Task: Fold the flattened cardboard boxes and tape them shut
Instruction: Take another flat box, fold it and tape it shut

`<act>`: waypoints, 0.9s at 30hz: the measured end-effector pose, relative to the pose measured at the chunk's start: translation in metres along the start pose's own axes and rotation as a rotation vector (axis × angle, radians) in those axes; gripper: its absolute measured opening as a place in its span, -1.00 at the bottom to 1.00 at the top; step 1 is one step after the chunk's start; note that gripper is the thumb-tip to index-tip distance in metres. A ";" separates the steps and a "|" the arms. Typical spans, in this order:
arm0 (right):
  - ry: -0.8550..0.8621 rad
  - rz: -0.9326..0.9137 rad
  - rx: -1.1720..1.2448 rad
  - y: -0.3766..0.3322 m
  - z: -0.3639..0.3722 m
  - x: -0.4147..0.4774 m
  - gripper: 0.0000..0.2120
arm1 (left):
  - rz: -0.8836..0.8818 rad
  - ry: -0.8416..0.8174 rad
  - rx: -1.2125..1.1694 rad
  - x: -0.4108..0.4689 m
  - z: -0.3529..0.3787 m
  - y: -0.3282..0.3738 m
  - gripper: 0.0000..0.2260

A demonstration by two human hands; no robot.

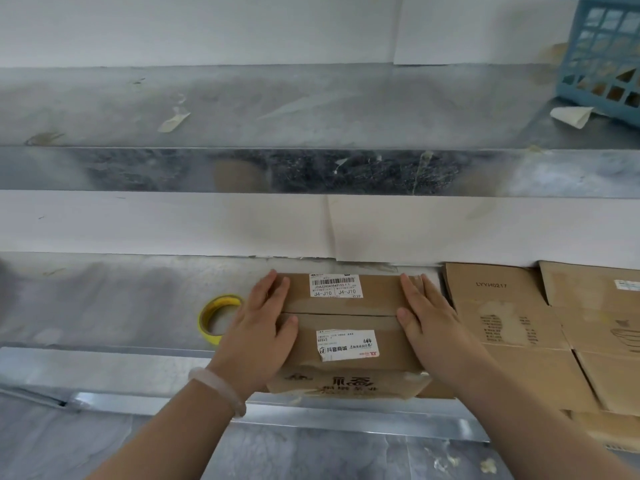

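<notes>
Brown box (pixel 346 313); yellow tape roll (pixel 217 318)

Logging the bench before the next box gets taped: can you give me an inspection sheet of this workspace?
Surface: metal bench, scuffed, with a raised shelf behind.
Job's things: folded box, flaps closed; yellow tape roll left of it; flattened boxes to its right.
Clutter: tape scraps and crumpled paper on the shelf.
Hands: left hand and right hand rest flat on the box top, one at each side.
Cables: nothing seen.
Surroundings: white wall; blue basket on the shelf at right.
</notes>
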State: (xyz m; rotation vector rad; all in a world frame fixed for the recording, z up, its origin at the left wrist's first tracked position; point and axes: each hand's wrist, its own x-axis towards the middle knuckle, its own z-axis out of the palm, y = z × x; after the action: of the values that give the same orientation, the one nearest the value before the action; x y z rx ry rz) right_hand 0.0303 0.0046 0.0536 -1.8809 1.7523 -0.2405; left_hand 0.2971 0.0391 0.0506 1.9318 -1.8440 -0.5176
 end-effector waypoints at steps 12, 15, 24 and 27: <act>0.070 -0.005 0.372 0.004 -0.002 0.023 -0.41 | -0.013 0.000 -0.145 0.023 0.005 0.004 -0.36; -0.010 -0.064 0.447 0.010 -0.007 0.021 -0.36 | 0.013 0.012 -0.118 0.021 0.006 0.004 -0.37; -0.127 -0.386 0.152 0.039 -0.015 0.000 0.21 | 0.002 0.013 -0.124 0.022 0.009 0.000 -0.35; -0.098 -0.410 0.108 0.044 -0.008 -0.006 0.13 | 0.022 -0.007 -0.107 0.020 0.010 -0.002 -0.35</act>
State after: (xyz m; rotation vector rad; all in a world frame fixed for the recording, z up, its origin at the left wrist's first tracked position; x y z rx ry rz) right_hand -0.0122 0.0081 0.0396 -2.1173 1.2513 -0.3800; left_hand 0.2946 0.0187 0.0417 1.8400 -1.8019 -0.6040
